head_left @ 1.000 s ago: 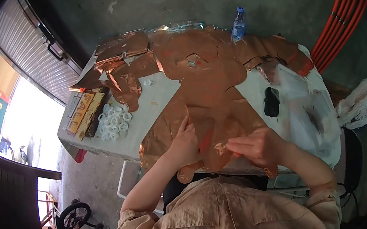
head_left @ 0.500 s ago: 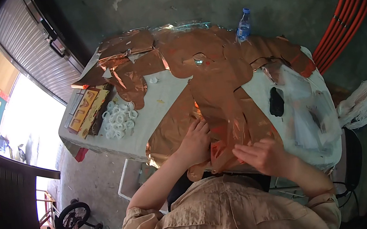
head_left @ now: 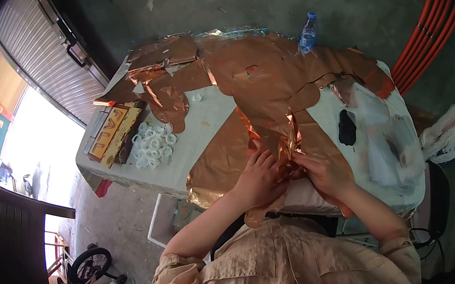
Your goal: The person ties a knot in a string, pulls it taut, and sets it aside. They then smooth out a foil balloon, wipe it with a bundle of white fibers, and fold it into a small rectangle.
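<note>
Flat copper-coloured foil balloons [head_left: 262, 58] with rounded outlines lie overlapped across the white-covered table. At the near edge, my left hand [head_left: 260, 178] has its fingers curled on the crumpled foil balloon [head_left: 286, 148]. Just to the right, my right hand [head_left: 325, 172] pinches the same foil, thumb and forefinger together. Between the hands the foil is bunched into shiny folds, and one rounded end [head_left: 255, 216] hangs over the edge in front of my body. The fingertips of both hands are partly hidden in the folds.
Several white rings [head_left: 152, 144] lie heaped beside a yellow box [head_left: 113, 136] at the left. A water bottle [head_left: 308, 32] stands at the back. Clear plastic bags [head_left: 381, 138] and a black object [head_left: 346, 127] lie on the right; a white plastic bundle [head_left: 450, 133] is beyond.
My right hand has moved up and inward from the near edge and now grips the foil. My left hand has shifted slightly down and right. The foil between them is more bunched.
</note>
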The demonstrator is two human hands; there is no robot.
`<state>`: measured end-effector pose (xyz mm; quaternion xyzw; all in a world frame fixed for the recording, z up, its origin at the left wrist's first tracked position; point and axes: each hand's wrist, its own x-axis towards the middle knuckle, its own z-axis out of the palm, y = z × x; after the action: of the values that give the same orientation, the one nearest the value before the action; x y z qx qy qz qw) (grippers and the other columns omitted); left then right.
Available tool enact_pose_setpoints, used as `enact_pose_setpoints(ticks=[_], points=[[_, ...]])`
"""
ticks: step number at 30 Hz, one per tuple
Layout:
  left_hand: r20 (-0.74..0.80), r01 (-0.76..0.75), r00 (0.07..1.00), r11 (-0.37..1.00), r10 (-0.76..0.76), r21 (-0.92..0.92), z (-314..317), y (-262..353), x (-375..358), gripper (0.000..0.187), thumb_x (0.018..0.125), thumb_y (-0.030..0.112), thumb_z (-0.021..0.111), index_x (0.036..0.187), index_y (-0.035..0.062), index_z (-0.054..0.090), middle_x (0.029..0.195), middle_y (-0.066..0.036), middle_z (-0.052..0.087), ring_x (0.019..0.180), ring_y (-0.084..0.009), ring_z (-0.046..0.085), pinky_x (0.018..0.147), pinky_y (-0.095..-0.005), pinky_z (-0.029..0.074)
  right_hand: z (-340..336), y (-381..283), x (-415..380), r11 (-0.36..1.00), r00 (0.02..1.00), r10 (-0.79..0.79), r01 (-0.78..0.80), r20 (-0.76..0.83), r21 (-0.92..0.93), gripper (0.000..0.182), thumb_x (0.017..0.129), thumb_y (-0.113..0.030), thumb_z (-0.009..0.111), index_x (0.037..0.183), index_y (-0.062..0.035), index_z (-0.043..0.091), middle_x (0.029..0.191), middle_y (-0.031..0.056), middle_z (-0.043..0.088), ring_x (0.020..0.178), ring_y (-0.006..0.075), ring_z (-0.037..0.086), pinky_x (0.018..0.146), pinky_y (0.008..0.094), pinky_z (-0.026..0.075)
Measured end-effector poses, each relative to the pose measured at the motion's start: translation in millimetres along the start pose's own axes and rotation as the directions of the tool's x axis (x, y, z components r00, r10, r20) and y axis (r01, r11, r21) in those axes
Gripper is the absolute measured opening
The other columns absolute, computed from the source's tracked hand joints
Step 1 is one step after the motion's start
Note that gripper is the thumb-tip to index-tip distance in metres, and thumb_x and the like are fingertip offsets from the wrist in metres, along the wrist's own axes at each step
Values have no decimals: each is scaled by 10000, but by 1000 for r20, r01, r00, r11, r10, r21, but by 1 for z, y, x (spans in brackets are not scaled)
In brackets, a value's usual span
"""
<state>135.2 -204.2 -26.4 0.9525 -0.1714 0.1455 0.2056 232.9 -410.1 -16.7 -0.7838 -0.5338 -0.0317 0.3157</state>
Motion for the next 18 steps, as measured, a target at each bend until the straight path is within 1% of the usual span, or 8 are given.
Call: enact_pose_setpoints(ticks=[2, 4, 8, 10, 11, 13, 16, 18], points=[[-9, 6, 1000, 998, -6, -68, -7, 1, -1, 430, 795, 305, 632, 1095, 9, 546, 1075, -170, 541, 1097, -340, 483, 1042, -440, 322, 5, 3, -3, 998, 999, -46, 46, -5, -42, 349, 739, 43, 547, 1079, -3, 612, 1155, 152, 605, 1039, 300, 591, 929, 397, 460], [-46, 140, 980, 833, -194, -536, -25, 3, 0, 428, 803, 238, 631, 1140, -3, 521, 1137, -187, 534, 1112, -356, 490, 993, -427, 387, 5, 2, -3, 997, 999, -6, 9, 43, -78, 424, 723, 43, 536, 1144, 10, 579, 1131, 149, 615, 1043, 320, 582, 951, 426, 433], [122, 326, 937, 696, -327, -639, -56, -26, -18, 432, 812, 179, 624, 1190, 5, 507, 1216, -190, 514, 1143, -371, 483, 941, -413, 433, 6, 7, -5, 994, 998, -33, 38, 45, -106, 439, 709, 24, 550, 1148, 14, 576, 1101, 153, 622, 1023, 327, 584, 951, 426, 430], [76, 364, 931, 905, -356, -220, -69, -47, -26, 435, 825, 173, 612, 1228, 43, 512, 1270, -166, 497, 1192, -352, 459, 977, -412, 400, 5, 5, -4, 995, 998, -47, 49, 30, -87, 422, 726, 44, 537, 1144, 10, 580, 1097, 160, 625, 1034, 329, 581, 940, 411, 440], [75, 365, 931, 906, -358, -215, -69, -56, -32, 435, 825, 173, 612, 1228, 43, 512, 1270, -166, 497, 1192, -352, 459, 977, -412, 400, 3, 3, -3, 995, 998, -50, 52, 27, -84, 422, 726, 44, 537, 1144, 10, 580, 1097, 160, 625, 1034, 329, 581, 940, 411, 440], [-30, 218, 976, 975, -217, 42, -67, -70, -38, 430, 834, 209, 604, 1233, 70, 526, 1310, -132, 481, 1232, -317, 433, 1028, -441, 342, -4, -3, 1, 992, 995, 94, -97, 44, 75, 325, 752, 44, 534, 1064, -9, 611, 1110, 152, 624, 1021, 312, 598, 924, 387, 465], [32, 271, 959, 943, -282, 193, -69, -68, -46, 449, 841, 261, 596, 1250, 90, 526, 1329, -116, 471, 1268, -288, 400, 1063, -493, 271, -32, -9, 12, 980, 985, 135, -117, -106, 161, 343, 771, 75, 496, 1083, -17, 606, 1110, 158, 625, 1038, 315, 597, 893, 370, 479], [40, 298, 949, 931, -312, 211, -72, -66, -54, 461, 838, 278, 597, 1253, 91, 524, 1331, -115, 469, 1274, -287, 392, 1063, -513, 258, -53, -5, 16, 989, 984, 105, -89, -141, 118, 364, 779, 90, 472, 1108, -10, 591, 1113, 162, 624, 1051, 313, 596, 873, 361, 485]])
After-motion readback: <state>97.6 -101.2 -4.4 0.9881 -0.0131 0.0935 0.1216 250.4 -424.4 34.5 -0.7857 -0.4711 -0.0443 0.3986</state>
